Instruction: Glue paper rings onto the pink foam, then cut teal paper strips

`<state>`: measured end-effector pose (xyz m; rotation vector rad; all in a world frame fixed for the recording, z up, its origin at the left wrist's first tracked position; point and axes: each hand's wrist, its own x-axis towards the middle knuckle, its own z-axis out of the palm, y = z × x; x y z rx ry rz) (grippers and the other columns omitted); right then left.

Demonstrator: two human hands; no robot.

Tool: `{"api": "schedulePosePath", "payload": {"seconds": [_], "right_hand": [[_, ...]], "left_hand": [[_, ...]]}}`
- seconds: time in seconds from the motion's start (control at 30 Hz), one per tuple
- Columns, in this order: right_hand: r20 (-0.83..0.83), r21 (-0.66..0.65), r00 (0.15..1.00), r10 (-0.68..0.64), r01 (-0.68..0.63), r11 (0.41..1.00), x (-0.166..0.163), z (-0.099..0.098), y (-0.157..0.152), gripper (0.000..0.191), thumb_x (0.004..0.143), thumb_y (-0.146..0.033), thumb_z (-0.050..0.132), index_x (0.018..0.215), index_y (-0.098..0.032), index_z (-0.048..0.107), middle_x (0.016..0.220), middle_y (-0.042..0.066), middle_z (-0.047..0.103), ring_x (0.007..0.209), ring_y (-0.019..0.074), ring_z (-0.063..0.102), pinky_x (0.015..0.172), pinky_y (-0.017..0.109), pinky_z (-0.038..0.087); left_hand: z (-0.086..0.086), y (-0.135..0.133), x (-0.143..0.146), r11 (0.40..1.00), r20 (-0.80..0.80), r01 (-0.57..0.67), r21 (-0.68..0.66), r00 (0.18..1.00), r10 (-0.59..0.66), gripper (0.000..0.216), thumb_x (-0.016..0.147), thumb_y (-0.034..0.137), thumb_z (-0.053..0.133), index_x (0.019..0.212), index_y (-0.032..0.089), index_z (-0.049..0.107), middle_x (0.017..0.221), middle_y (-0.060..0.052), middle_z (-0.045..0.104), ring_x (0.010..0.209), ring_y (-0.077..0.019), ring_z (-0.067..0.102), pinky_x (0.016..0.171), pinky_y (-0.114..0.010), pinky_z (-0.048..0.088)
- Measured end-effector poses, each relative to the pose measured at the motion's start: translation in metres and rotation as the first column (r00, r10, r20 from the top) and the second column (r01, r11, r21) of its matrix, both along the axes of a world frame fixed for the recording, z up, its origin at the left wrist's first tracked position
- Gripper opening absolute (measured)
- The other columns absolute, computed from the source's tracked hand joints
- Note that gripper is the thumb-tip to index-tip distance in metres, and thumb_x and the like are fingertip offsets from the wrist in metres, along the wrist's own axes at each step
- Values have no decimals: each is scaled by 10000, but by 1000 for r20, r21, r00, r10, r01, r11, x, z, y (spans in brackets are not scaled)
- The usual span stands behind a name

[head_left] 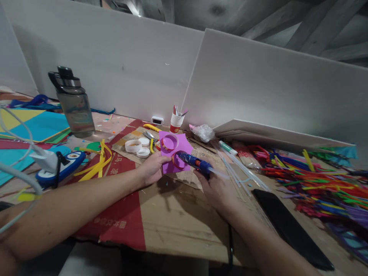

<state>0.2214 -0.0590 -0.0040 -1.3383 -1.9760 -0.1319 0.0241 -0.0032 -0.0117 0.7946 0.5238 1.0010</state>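
My right hand (219, 186) is closed around a blue glue gun (195, 162) whose nozzle points left at an orange ring on a purple foam sheet (184, 147). My left hand (153, 169) pinches the lower left edge of that sheet, holding it on the cardboard. A second ring (169, 142) sits on the sheet's upper part. Clear glue sticks (243, 172) lie just right of the gun.
A dark water bottle (75, 105) stands at the back left. White lids (137, 147), a red-and-white cup of pens (176, 122), coloured paper (34, 124) and a heap of pipe cleaners (310, 176) surround the cardboard (172, 214). A black phone (290, 226) lies right. White boards wall the back.
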Motion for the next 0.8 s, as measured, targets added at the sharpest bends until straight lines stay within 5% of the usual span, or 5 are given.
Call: {"api": "schedulePosePath", "payload": {"seconds": [0.33, 0.53, 0.67, 0.8], "right_hand": [[123, 109, 989, -78, 65, 992, 4, 5, 3, 294, 868, -283, 503, 1122, -158, 583, 1002, 145, 668, 878, 268, 619, 723, 386, 475], [177, -48, 977, -119, 130, 990, -3, 5, -2, 245, 873, -275, 471, 1058, -172, 592, 828, 100, 676, 718, 236, 625, 629, 336, 449], [141, -134, 986, -90, 109, 985, -4, 4, -4, 256, 869, -272, 480, 1083, -183, 589, 802, 87, 670, 702, 229, 624, 616, 321, 435], [114, -237, 989, -92, 117, 964, -4, 5, -4, 268, 874, -306, 481, 1070, -173, 606, 759, 85, 667, 683, 228, 617, 610, 314, 422]], "left_hand": [[0, -2, 1, 988, -13, -132, 85, 991, 133, 283, 786, 131, 607, 1069, 140, 613, 1058, -112, 677, 829, -207, 669, 712, -422, 592], [-10, 7, 3, 941, -149, -178, 289, 962, 228, 271, 802, 268, 620, 1031, 126, 645, 992, -102, 694, 845, -212, 663, 762, -372, 562], [-8, 6, -1, 854, -345, -179, 489, 859, 377, 262, 815, 267, 590, 1031, 144, 670, 924, -69, 706, 874, -210, 655, 819, -337, 527], [-4, 3, -2, 825, -375, -184, 534, 823, 426, 257, 825, 256, 564, 1035, 156, 673, 937, -62, 706, 946, -220, 637, 838, -320, 512]]}}
